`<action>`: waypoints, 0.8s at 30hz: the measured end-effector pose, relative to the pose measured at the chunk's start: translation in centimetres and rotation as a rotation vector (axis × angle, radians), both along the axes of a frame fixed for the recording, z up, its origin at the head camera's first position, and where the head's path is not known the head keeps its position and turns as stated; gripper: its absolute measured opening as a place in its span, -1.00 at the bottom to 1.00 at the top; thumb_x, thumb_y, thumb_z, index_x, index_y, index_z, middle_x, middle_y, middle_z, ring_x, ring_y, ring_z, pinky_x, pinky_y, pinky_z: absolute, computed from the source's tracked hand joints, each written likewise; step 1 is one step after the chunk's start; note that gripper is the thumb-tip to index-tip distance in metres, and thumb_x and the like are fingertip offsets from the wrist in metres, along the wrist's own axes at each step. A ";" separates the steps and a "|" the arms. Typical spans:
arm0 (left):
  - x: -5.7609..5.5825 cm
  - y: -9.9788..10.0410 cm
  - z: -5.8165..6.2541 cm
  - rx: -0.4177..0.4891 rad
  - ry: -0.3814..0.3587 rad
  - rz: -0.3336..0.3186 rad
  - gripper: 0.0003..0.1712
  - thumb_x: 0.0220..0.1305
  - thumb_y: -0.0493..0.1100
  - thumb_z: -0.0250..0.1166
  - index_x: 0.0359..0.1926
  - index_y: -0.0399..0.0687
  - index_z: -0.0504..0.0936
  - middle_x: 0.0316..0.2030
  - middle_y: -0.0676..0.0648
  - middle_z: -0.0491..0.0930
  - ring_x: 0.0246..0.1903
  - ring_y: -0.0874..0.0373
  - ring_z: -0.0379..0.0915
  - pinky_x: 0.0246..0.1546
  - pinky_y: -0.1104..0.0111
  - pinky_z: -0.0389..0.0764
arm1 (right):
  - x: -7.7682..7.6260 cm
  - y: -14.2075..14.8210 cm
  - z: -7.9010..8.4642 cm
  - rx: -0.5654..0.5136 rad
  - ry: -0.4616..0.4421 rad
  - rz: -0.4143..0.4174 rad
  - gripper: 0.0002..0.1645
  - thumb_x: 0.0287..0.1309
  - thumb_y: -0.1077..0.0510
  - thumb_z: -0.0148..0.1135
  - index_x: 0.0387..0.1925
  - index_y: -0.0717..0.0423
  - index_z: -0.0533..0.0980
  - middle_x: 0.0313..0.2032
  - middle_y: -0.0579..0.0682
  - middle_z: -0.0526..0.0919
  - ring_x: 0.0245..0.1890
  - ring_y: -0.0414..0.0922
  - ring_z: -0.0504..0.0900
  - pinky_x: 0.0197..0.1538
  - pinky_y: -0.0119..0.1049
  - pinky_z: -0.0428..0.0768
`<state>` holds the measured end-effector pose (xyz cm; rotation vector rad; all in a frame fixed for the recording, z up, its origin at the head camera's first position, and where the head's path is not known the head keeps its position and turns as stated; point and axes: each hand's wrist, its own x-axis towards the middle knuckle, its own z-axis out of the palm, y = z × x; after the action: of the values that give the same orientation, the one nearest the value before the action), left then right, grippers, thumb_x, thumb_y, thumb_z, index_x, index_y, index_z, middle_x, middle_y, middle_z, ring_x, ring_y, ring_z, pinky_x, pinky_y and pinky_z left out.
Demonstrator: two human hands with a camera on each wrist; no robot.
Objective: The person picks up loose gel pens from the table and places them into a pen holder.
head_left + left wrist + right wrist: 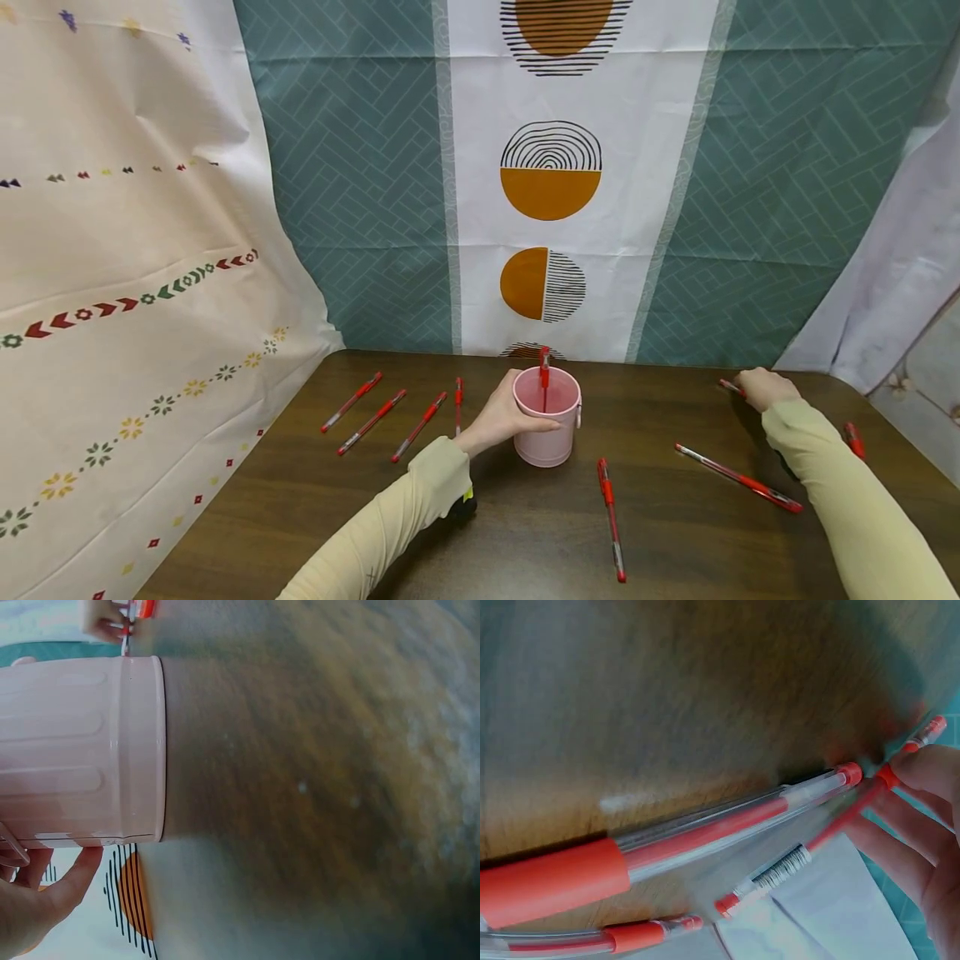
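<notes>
My left hand (504,414) grips a small pink pail (542,446), thumb across the front and fingers round the far side. In the left wrist view the pail (67,750) shows ribbed sides and a side handle. One red pen (545,377) stands upright inside it, its top above the rim. At the far right my right hand (767,389) pinches another red pen (731,387). The right wrist view shows that pen (847,814) between the thumb and fingers (922,772), tilted. Near that hand lies a clear-barrelled red pen (738,477).
Several red pens (372,421) lie slantwise left of the pail. Another red pen (611,518) lies in front of it, and one red pen (853,440) is partly behind the right sleeve. Patterned cloths (495,208) hang behind and beside the brown table (555,533).
</notes>
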<state>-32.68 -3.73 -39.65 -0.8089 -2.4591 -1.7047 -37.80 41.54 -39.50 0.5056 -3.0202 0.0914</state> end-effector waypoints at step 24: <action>1.7 -0.2 2.0 0.022 -0.010 -0.047 -0.14 -0.20 -0.19 0.50 0.12 -0.27 0.24 -0.03 -0.24 0.34 -0.05 -0.11 0.31 -0.15 0.28 0.42 | 0.2 -1.6 2.7 -0.067 0.158 0.005 -0.81 -0.21 0.45 0.20 -0.42 0.34 0.44 -0.59 0.06 0.51 -0.60 0.09 0.51 -0.64 -0.02 0.41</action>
<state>-30.94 -3.92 -37.66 -0.8638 -2.4420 -1.7526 -37.62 39.90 -36.75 0.4897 -2.8516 0.1445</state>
